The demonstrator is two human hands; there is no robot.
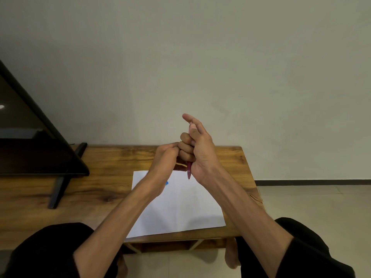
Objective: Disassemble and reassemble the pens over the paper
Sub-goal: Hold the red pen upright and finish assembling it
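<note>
My right hand [197, 151] grips a pink pen [189, 171] upright above the white paper [180, 207], tip pointing down, with the index finger stretched up past the pen's top end. My left hand [163, 159] is raised beside it, fingers curled, its fingertips touching the right hand's knuckles; what it holds, if anything, is hidden. A small blue pen part [166, 183] lies on the paper, mostly covered by my left wrist.
The paper lies on a low wooden table [100, 177] against a plain wall. A dark TV screen [30, 137] on a black stand [58, 189] fills the table's left side. My knees in black trousers frame the bottom; tiled floor lies to the right.
</note>
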